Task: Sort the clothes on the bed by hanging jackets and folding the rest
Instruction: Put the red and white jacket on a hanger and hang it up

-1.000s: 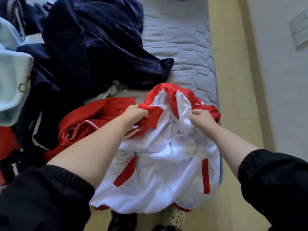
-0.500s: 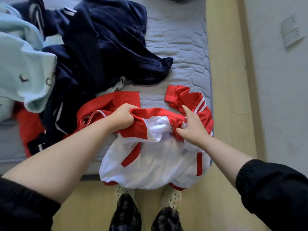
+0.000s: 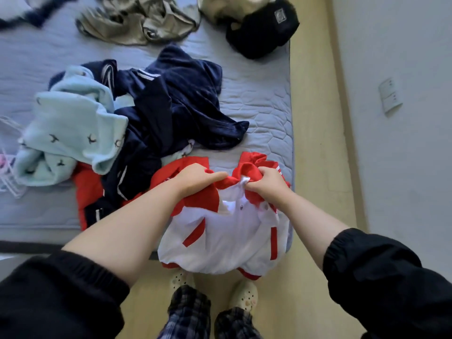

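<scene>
The red-and-white jacket [image 3: 227, 241] lies at the near right corner of the bed [image 3: 264, 106]. Its white body, with slanted red pocket stripes and a red hem, hangs over the edge. Left of it a pale blue fleece [image 3: 71, 123] sits against a heap of navy clothes [image 3: 176, 106]. The left hand [image 3: 195, 179] grips the jacket's red shoulder fabric. Just right of it, the right hand [image 3: 266, 184] clutches the bunched red collar above the zip.
</scene>
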A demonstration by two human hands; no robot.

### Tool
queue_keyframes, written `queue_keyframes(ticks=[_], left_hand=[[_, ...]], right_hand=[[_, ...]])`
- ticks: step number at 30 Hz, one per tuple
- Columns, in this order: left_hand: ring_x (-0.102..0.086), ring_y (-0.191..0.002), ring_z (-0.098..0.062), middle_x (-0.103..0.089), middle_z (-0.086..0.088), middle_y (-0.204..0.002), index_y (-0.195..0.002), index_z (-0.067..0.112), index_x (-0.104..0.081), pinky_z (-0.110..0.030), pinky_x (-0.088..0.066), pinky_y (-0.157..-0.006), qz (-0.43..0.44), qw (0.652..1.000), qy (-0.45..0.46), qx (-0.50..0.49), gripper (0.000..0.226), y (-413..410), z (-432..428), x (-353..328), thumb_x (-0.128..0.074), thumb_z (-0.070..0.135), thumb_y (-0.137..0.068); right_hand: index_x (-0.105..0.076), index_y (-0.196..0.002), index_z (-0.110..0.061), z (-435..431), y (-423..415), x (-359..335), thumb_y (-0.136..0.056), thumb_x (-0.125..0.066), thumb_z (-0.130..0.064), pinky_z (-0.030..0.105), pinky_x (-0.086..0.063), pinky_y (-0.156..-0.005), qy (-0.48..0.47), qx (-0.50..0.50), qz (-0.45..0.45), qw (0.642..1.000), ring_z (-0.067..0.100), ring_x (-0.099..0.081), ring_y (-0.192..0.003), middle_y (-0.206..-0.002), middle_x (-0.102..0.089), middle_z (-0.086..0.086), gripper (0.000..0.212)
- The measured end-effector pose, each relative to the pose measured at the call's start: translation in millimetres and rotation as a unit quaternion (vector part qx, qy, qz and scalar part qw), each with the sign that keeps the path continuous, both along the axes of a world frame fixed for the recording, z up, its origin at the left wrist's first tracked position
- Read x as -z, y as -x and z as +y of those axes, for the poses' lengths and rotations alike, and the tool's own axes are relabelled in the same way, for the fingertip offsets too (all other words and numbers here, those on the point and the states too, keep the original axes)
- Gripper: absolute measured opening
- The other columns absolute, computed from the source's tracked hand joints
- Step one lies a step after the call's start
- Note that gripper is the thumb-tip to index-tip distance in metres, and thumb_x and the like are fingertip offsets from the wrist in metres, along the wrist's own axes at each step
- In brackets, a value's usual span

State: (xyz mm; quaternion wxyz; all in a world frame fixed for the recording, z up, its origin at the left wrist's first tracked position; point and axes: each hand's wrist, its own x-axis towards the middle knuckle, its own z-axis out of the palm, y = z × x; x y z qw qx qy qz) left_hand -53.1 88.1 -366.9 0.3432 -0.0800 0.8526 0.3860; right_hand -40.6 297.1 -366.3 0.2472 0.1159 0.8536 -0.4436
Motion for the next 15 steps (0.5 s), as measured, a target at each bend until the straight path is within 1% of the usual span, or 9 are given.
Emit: queue_keyframes(ticks=[1, 2, 4, 6, 8, 10, 11, 13, 15], left_hand=[[-0.044, -0.051, -0.008, -0.045, 0.013, -0.048, -0.049, 0.022, -0.051, -0.023, -0.034, -0.050, 0.025, 0.999, 0.023, 0.001, 0.055, -1.5, -1.1, -15.2, -0.063, 0.073, -0.066], [-0.042, -0.049, -0.009, -0.041, 0.011, -0.046, -0.048, 0.021, -0.048, -0.024, -0.033, -0.048, 0.041, 0.999, 0.035, 0.003, 0.057, -3.9, -3.4, -31.3, -0.067, 0.073, -0.061], [-0.051, -0.054, -0.013, -0.051, 0.005, -0.052, -0.058, 0.016, -0.058, -0.029, -0.040, -0.053, 0.076, 0.993, 0.079, 0.038, 0.048, -10.0, -9.9, -65.7, -0.073, 0.062, -0.061], [-0.061, -0.069, -0.019, -0.058, 0.003, -0.060, -0.063, 0.019, -0.062, -0.029, -0.042, -0.056, 0.127, 0.979, 0.141, 0.068, 0.025, -16.6, -17.2, -100.3, -0.069, 0.043, -0.067], [-0.063, -0.080, -0.027, -0.062, 0.001, -0.070, -0.064, 0.023, -0.060, -0.029, -0.043, -0.059, 0.185, 0.960, 0.203, 0.049, 0.007, -22.4, -26.3, -134.4, -0.059, 0.026, -0.070], [-0.062, -0.090, -0.032, -0.066, -0.004, -0.086, -0.077, 0.022, -0.063, -0.032, -0.046, -0.068, 0.235, 0.936, 0.260, 0.022, 0.011, -27.9, -36.2, -164.7, -0.054, 0.017, -0.075], [-0.061, -0.092, -0.033, -0.066, -0.006, -0.091, -0.080, 0.020, -0.063, -0.033, -0.045, -0.070, 0.252, 0.924, 0.287, 0.010, 0.013, -32.7, -43.9, -180.7, -0.052, 0.014, -0.077], [-0.061, -0.094, -0.034, -0.065, -0.008, -0.097, -0.085, 0.019, -0.063, -0.034, -0.043, -0.069, 0.267, 0.902, 0.340, -0.007, 0.016, -44.9, -62.5, -208.8, -0.050, 0.012, -0.081], [-0.061, -0.095, -0.034, -0.065, -0.009, -0.102, -0.095, 0.019, -0.066, -0.035, -0.044, -0.070, 0.282, 0.880, 0.381, -0.042, 0.020, -65.6, -88.4, -241.8, -0.049, 0.014, -0.086]], right_hand=[[-0.057, -0.074, -0.010, 1.7, 0.9, -22.0, -0.073, -0.076, -0.022, 0.017, -0.041, -0.045, 0.027, -0.006, -0.018, 0.999, 0.004, -0.052, -0.050, -0.065, -0.055, 0.002, 0.022], [-0.063, -0.084, -0.006, 3.5, 2.1, -44.2, -0.072, -0.078, -0.025, 0.019, -0.044, -0.051, 0.053, -0.019, -0.042, 0.997, 0.006, -0.056, -0.055, -0.070, -0.059, 0.003, 0.026], [-0.067, -0.093, -0.006, 5.2, 6.1, -87.1, -0.074, -0.079, -0.026, 0.026, -0.048, -0.058, 0.101, -0.041, -0.080, 0.991, 0.013, -0.060, -0.062, -0.073, -0.064, 0.004, 0.030], [-0.067, -0.089, -0.007, 1.4, 8.0, -127.9, -0.079, -0.077, -0.023, 0.027, -0.050, -0.059, 0.147, -0.050, -0.088, 0.984, 0.015, -0.061, -0.061, -0.070, -0.064, 0.004, 0.021], [-0.065, -0.085, -0.008, -9.5, 8.0, -164.0, -0.082, -0.073, -0.018, 0.030, -0.051, -0.064, 0.163, -0.064, -0.079, 0.981, 0.018, -0.061, -0.065, -0.072, -0.065, 0.006, 0.013], [-0.064, -0.080, -0.009, -26.1, 4.4, -193.3, -0.082, -0.068, -0.012, 0.034, -0.049, -0.067, 0.138, -0.108, -0.040, 0.984, 0.020, -0.058, -0.066, -0.071, -0.062, 0.007, 0.005], [-0.062, -0.077, -0.011, -37.3, 2.2, -208.2, -0.081, -0.067, -0.009, 0.034, -0.048, -0.067, 0.114, -0.135, -0.006, 0.984, 0.019, -0.057, -0.063, -0.068, -0.061, 0.005, 0.007], [-0.060, -0.073, -0.013, -59.8, -2.7, -236.3, -0.079, -0.066, -0.008, 0.031, -0.048, -0.065, 0.064, -0.169, 0.079, 0.980, 0.016, -0.056, -0.060, -0.064, -0.060, 0.001, 0.010], [-0.061, -0.075, -0.014, -84.4, -9.5, -270.4, -0.077, -0.065, -0.009, 0.029, -0.046, -0.066, 0.009, -0.200, 0.196, 0.960, 0.018, -0.057, -0.068, -0.070, -0.061, 0.002, 0.006]])
